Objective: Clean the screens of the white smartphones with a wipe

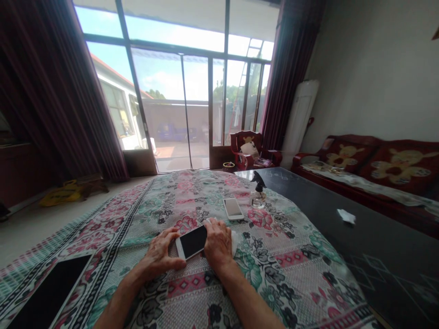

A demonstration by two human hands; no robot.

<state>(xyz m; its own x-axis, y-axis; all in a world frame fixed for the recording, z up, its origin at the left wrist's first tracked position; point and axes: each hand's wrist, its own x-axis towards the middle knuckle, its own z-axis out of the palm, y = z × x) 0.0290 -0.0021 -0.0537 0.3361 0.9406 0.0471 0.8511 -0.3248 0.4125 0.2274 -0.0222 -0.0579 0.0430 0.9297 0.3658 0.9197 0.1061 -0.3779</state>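
A white smartphone with a dark screen (pixel 192 241) lies on the floral cloth (pixel 281 260) in front of me. My left hand (pixel 160 256) grips its near left end with curled fingers. My right hand (pixel 217 241) presses down on its right end, fingers closed over a white wipe (pixel 234 241) that peeks out beside the hand. A second white phone (pixel 233 208) lies face up a little farther away, untouched.
A small clear spray bottle with a black nozzle (pixel 258 193) stands beyond the second phone. A dark tablet (pixel 51 292) lies at the near left. A crumpled white tissue (pixel 346 215) sits on the dark glass table (pixel 377 256) to the right. A red sofa (pixel 384 169) lines the wall.
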